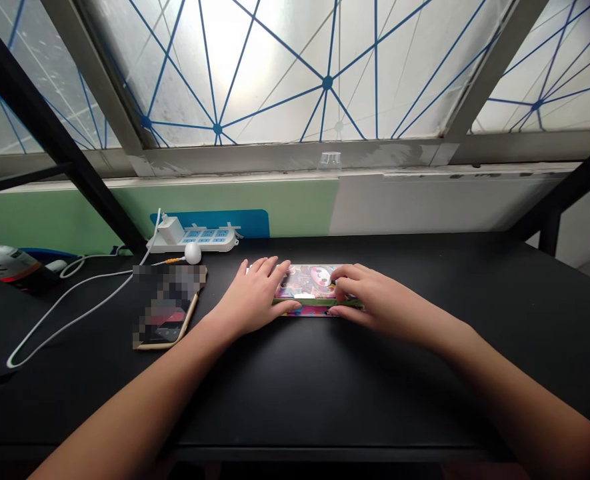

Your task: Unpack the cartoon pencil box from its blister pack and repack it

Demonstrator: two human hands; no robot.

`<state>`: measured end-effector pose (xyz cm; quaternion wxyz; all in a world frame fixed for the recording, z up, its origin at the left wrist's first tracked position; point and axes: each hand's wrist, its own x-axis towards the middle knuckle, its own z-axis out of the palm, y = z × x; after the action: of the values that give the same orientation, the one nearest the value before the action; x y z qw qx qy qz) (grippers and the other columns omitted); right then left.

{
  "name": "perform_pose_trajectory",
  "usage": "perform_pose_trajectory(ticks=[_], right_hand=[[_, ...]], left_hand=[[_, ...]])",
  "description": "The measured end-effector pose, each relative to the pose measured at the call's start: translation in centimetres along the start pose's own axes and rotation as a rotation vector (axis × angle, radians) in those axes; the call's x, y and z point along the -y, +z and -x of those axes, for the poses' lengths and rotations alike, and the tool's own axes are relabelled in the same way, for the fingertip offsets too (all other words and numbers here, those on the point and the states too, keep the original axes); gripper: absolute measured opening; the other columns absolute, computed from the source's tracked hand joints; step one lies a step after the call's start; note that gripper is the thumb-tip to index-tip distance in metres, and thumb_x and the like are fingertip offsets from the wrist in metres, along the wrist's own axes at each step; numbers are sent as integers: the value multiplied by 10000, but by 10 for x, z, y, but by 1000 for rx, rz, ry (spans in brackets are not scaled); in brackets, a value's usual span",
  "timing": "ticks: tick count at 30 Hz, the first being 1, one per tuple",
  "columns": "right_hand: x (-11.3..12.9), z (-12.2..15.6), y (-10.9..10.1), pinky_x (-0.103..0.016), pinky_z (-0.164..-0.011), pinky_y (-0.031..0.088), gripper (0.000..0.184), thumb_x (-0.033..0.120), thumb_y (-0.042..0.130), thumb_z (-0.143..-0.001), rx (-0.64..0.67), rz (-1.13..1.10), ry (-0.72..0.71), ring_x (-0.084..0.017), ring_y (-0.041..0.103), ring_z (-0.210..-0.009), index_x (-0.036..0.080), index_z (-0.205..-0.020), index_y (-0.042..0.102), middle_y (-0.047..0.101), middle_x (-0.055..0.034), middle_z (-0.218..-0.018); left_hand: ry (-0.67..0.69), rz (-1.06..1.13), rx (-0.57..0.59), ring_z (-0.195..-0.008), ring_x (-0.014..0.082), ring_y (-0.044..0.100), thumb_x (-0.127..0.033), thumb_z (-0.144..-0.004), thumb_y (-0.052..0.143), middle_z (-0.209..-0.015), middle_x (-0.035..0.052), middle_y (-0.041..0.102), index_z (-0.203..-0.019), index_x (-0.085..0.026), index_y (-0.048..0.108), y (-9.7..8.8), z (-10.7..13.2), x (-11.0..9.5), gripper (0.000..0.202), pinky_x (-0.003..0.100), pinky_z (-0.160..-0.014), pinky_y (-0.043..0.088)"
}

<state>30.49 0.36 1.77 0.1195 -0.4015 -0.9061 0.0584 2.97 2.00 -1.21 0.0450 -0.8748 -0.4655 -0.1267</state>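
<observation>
A colourful pencil case point(307, 285) with a cartoon face on its lid lies flat on the black desk, its long side towards me. A green strip runs along the front edge, above a pink lower part. My left hand point(257, 297) holds the left end, fingers stretched over the lid and thumb along the front edge. At the right end, my right hand point(367, 297) grips the case with curled fingers on top and the thumb at the front. Both hands cover the ends of the case, and some right fingertips are hidden.
Left of my hands lies a phone point(172, 310), partly pixelated. Behind it are a white power strip point(205, 237) with a plugged-in charger point(171, 230), a small round white lamp point(193, 253) and a looping white cable point(39, 337). A bottle point(5, 263) lies far left. Black frame bars rise both sides.
</observation>
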Motion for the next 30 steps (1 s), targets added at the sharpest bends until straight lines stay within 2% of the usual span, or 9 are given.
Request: perform_pose_trajectory(ticks=[4, 8, 11, 14, 17, 21, 25, 30], right_hand=[[-5, -3, 2, -408, -872, 523, 215, 462, 584, -959, -21, -75, 47, -271, 624, -1058, 252, -995, 609, 659, -91, -1174], [-16, -8, 7, -477, -1013, 466, 401, 588, 560, -936, -96, -83, 108, -307, 598, -1179, 257, -1158, 598, 633, -117, -1290], [-28, -12, 12, -573, -1106, 360, 528, 631, 528, -927, -167, -49, 178, -360, 538, -1290, 237, -1278, 553, 587, -165, -1377], [-38, -13, 12, -610, -1139, 297, 678, 687, 564, -878, -218, -1, 249, -374, 547, -1287, 225, -1371, 506, 598, -167, -1386], [-42, -11, 7, -574, -1088, 369, 680, 728, 609, -826, -212, 34, 237, -356, 603, -1186, 237, -1295, 577, 659, -132, -1281], [-40, -9, 1, -497, -950, 477, 696, 750, 686, -751, -272, 47, 194, -344, 616, -1085, 236, -1214, 616, 663, -129, -1172], [-31, -8, -3, -459, -909, 488, 714, 715, 751, -716, -321, 95, 152, -330, 593, -1064, 237, -1224, 600, 644, -114, -1122], [-20, -6, -7, -442, -889, 478, 656, 635, 809, -709, -385, 178, 75, -310, 606, -992, 228, -1176, 592, 640, -101, -1071]], left_hand=[[11, 77, 21, -1322, 353, 515, -569, -897, 666, -1425, 159, 576, -1438, -217, 483, 1, -2, 6, 671, 496, -1070, 423], [27, 76, -18, -1263, 336, 528, -490, -862, 745, -1354, 139, 595, -1401, -221, 505, -6, -3, 3, 648, 488, -1070, 427], [36, 49, -73, -1270, 345, 496, -468, -799, 818, -1360, 148, 560, -1427, -219, 482, -10, -3, 0, 755, 553, -1136, 342], [54, -17, -173, -1290, 358, 467, -478, -755, 856, -1372, 159, 533, -1466, -229, 451, -9, -3, -3, 856, 627, -1176, 243], [87, -42, -210, -1282, 351, 479, -553, -760, 830, -1360, 165, 546, -1484, -220, 437, -8, -3, -5, 889, 652, -1197, 174], [98, -6, -255, -1301, 348, 476, -708, -851, 640, -1386, 165, 555, -1506, -206, 424, -11, -2, -4, 852, 667, -1207, 120], [-7, 3, -348, -1343, 330, 465, -584, -997, 496, -1435, 155, 563, -1473, -180, 458, -18, -3, 1, 626, 645, -1211, 140], [-37, -17, -417, -1219, 310, 577, -495, -1013, 524, -1298, 131, 675, -1371, -173, 550, -24, -3, 4, 482, 626, -1196, 203]])
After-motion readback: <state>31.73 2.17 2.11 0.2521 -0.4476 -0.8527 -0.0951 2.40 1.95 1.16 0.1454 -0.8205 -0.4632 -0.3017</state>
